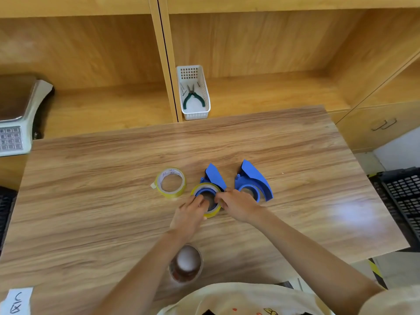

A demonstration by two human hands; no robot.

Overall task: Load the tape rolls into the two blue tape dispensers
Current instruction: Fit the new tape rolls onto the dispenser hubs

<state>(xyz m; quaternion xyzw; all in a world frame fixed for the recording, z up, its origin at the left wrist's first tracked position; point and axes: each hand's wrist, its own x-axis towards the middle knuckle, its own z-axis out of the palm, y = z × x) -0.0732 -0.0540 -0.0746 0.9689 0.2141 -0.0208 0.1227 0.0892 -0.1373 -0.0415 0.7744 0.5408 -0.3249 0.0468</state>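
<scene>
Two blue tape dispensers lie on the wooden table (91, 201). The left dispenser (214, 176) has a yellow tape roll (212, 213) sitting around its blue hub. My left hand (188, 215) grips that roll at its near left side. My right hand (237, 205) pinches the roll's right edge, next to the dispenser body. The right dispenser (255, 180) lies apart with its hub bare. A second yellow tape roll (171, 183) lies flat to the left, a loose tab sticking out.
A white basket (195, 112) holding green-handled pliers (193, 97) stands at the table's far edge. A weighing scale (16, 123) sits far left. A brown cup (186, 263) stands near my body. Black crates (402, 196) are on the right, below the table.
</scene>
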